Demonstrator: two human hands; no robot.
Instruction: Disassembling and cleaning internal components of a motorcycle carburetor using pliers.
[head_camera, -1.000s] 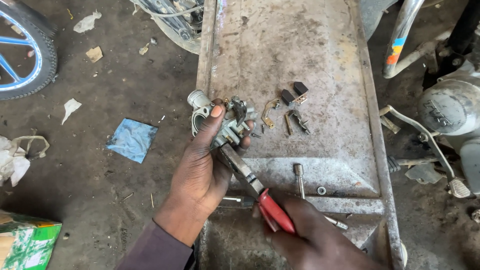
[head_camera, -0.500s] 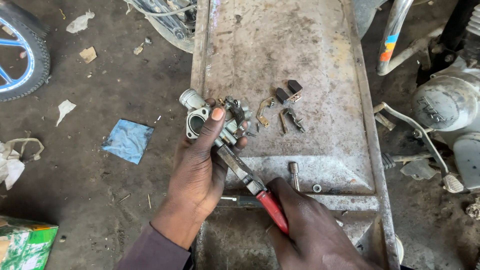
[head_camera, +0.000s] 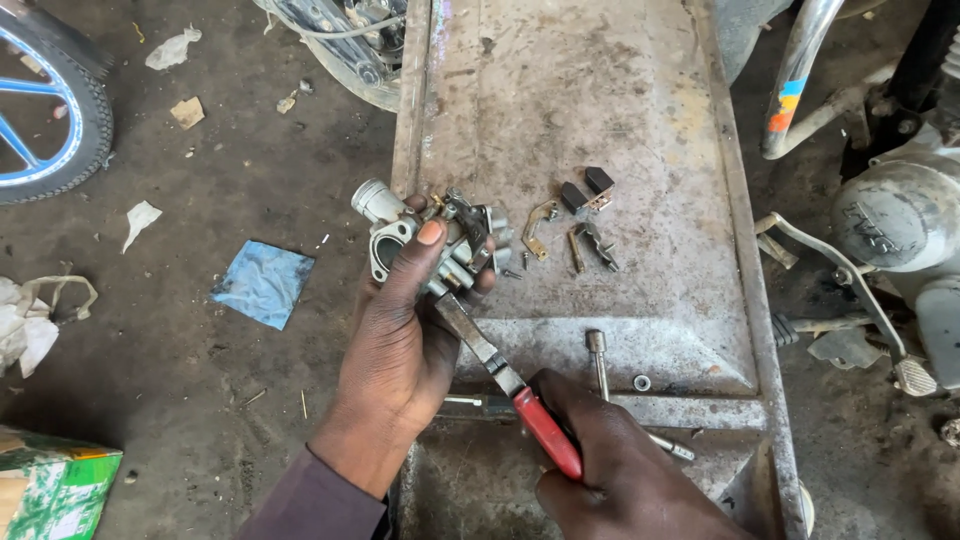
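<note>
- While it rests over the metal tray's (head_camera: 640, 120) left rim, the left hand (head_camera: 400, 340) wraps its fingers around a carburetor (head_camera: 430, 240).
- Right hand (head_camera: 610, 470), fingers closed, clamps red-handled pliers (head_camera: 500, 370) whose nose meets the carburetor's underside.

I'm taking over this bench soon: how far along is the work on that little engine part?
Partly stripped, it seems: small brackets, black blocks and screws already lie loose on the metal tray. In hand: the left hand grips the grey carburettor-like part while the right hand works red-handled pliers at its underside. The body itself looks mostly assembled.
</note>
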